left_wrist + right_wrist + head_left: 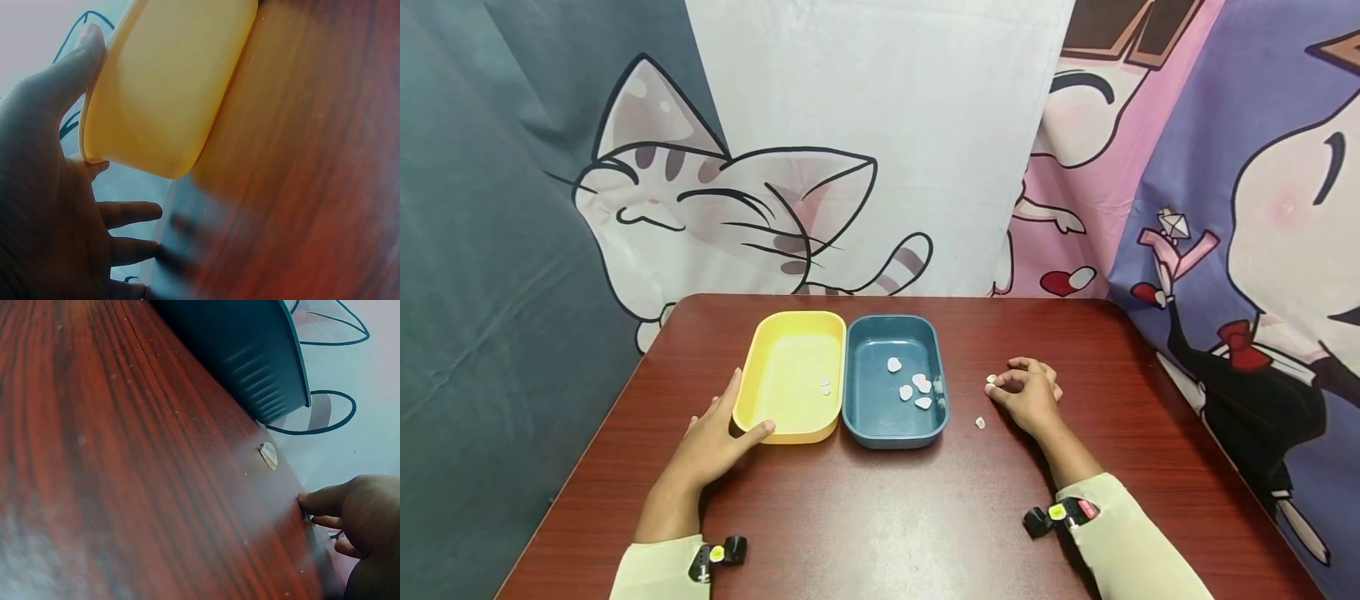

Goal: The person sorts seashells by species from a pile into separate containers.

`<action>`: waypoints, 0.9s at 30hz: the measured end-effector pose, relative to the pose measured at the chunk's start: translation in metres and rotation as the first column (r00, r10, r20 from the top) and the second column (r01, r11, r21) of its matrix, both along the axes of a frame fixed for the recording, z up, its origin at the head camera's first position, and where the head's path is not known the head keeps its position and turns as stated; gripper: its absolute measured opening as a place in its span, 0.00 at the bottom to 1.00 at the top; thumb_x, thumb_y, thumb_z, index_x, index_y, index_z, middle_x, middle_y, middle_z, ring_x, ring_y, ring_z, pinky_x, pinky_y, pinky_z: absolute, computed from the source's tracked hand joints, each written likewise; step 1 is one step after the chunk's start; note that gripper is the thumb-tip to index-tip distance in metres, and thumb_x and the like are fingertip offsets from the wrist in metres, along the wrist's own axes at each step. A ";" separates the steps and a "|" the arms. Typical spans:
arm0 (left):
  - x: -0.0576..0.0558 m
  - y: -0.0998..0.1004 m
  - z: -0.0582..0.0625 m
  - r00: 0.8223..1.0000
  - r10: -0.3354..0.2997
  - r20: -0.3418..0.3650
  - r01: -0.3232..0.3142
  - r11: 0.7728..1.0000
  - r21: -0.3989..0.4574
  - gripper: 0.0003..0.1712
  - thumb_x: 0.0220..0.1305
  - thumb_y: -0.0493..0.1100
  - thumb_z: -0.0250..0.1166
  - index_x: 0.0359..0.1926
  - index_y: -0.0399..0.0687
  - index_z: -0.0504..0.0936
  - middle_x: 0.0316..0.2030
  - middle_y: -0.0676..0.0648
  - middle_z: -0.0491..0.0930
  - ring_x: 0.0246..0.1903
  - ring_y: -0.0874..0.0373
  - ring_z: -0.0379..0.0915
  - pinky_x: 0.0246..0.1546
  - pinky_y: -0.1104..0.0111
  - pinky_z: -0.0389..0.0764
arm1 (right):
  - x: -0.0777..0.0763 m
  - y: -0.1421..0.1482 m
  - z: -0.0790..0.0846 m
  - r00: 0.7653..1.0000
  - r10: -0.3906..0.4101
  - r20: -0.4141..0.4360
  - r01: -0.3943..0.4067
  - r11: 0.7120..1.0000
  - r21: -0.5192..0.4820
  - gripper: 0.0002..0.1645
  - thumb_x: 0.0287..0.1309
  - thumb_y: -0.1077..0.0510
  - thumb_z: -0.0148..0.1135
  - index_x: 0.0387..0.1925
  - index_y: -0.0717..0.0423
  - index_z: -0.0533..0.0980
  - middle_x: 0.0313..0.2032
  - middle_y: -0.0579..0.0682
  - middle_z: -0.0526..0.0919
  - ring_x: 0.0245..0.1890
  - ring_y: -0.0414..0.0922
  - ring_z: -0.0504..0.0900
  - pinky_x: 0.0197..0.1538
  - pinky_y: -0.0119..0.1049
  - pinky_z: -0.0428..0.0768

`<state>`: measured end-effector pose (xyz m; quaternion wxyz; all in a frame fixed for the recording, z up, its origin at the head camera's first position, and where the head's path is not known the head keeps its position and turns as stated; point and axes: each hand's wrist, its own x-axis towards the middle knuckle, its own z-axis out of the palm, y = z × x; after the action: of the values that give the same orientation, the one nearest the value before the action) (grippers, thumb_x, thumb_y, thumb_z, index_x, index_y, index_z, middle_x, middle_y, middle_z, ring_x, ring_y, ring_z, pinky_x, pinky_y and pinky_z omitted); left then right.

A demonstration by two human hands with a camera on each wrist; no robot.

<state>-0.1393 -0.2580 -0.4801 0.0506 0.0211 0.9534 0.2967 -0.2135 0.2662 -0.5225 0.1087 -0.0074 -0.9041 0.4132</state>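
My right hand [1028,398] is low over the table on the right, thumb and index finger pinching a small pale shell [991,379]. Between that hand and the blue tray [895,442] lies a ribbed shell [269,455], loose on the wood. My left hand [715,442] rests against the yellow tray [790,437]. Its thumb touches the near rim and its index finger the left side, with the other fingers spread out straight. Several white shells [906,392] lie in the blue tray, mostly toward its right side. Two tiny pale pieces [826,386] are in the yellow tray.
Both trays stand side by side on a reddish-brown wooden table [880,517], near its far edge. Behind the table hangs a cloth [880,100] printed with cartoon figures. Each wrist wears a strapped-on camera [1039,522].
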 end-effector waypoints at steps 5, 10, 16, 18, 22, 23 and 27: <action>0.000 -0.001 0.000 1.000 0.001 0.002 -0.001 1.000 0.001 0.68 0.70 0.76 0.64 0.91 0.56 0.34 0.86 0.27 0.50 0.83 0.20 0.46 0.76 0.18 0.44 | -0.001 -0.001 0.001 1.000 0.020 -0.008 -0.020 0.999 0.027 0.09 0.61 0.58 0.81 0.32 0.59 0.89 0.66 0.59 0.78 0.76 0.64 0.59 0.70 0.72 0.47; -0.001 -0.001 -0.001 1.000 0.001 -0.002 -0.001 1.000 0.000 0.68 0.70 0.76 0.64 0.91 0.56 0.34 0.86 0.28 0.50 0.83 0.20 0.46 0.76 0.18 0.44 | -0.001 -0.001 0.001 0.999 0.034 -0.028 -0.033 0.998 0.051 0.08 0.59 0.59 0.81 0.30 0.58 0.88 0.66 0.59 0.79 0.76 0.63 0.62 0.66 0.71 0.49; -0.001 -0.001 -0.001 1.000 0.001 0.006 -0.001 1.000 -0.001 0.68 0.70 0.76 0.64 0.91 0.55 0.34 0.86 0.28 0.50 0.83 0.21 0.46 0.76 0.18 0.44 | -0.001 -0.001 0.000 0.998 0.050 -0.042 -0.048 0.998 0.043 0.07 0.55 0.62 0.80 0.27 0.57 0.87 0.65 0.58 0.80 0.75 0.61 0.63 0.66 0.69 0.48; -0.001 -0.001 -0.001 1.000 0.002 0.007 -0.002 1.000 0.000 0.68 0.70 0.76 0.64 0.91 0.55 0.34 0.86 0.28 0.50 0.84 0.21 0.46 0.76 0.19 0.43 | -0.001 -0.001 0.000 0.998 0.053 -0.046 -0.052 0.998 0.030 0.07 0.53 0.63 0.80 0.27 0.57 0.86 0.64 0.58 0.81 0.75 0.60 0.64 0.66 0.69 0.47; -0.002 -0.001 -0.001 1.000 0.004 0.006 -0.004 1.000 0.003 0.68 0.69 0.76 0.64 0.91 0.56 0.34 0.86 0.28 0.50 0.84 0.21 0.46 0.76 0.19 0.43 | -0.001 -0.001 -0.001 0.997 0.058 -0.053 -0.057 0.998 0.012 0.06 0.53 0.64 0.79 0.26 0.57 0.86 0.64 0.58 0.81 0.74 0.60 0.64 0.66 0.68 0.47; -0.002 -0.001 -0.001 1.000 0.003 0.007 -0.003 1.000 0.003 0.68 0.69 0.76 0.64 0.91 0.56 0.34 0.86 0.28 0.50 0.84 0.21 0.46 0.76 0.19 0.43 | -0.001 -0.001 -0.001 0.997 0.059 -0.053 -0.059 0.998 0.009 0.06 0.52 0.65 0.79 0.26 0.57 0.86 0.64 0.59 0.82 0.74 0.60 0.64 0.66 0.67 0.47; -0.001 -0.001 -0.001 1.000 0.005 0.011 -0.005 1.000 0.002 0.68 0.69 0.77 0.64 0.91 0.56 0.34 0.86 0.28 0.50 0.84 0.21 0.45 0.77 0.19 0.43 | -0.001 -0.002 0.000 0.996 0.071 -0.046 -0.071 0.997 0.000 0.07 0.51 0.64 0.79 0.25 0.56 0.86 0.64 0.58 0.82 0.74 0.60 0.65 0.66 0.66 0.48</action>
<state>-0.1407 -0.2592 -0.4815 0.0551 0.0171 0.9528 0.2981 -0.2149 0.2644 -0.5224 0.1146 0.0341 -0.9008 0.4174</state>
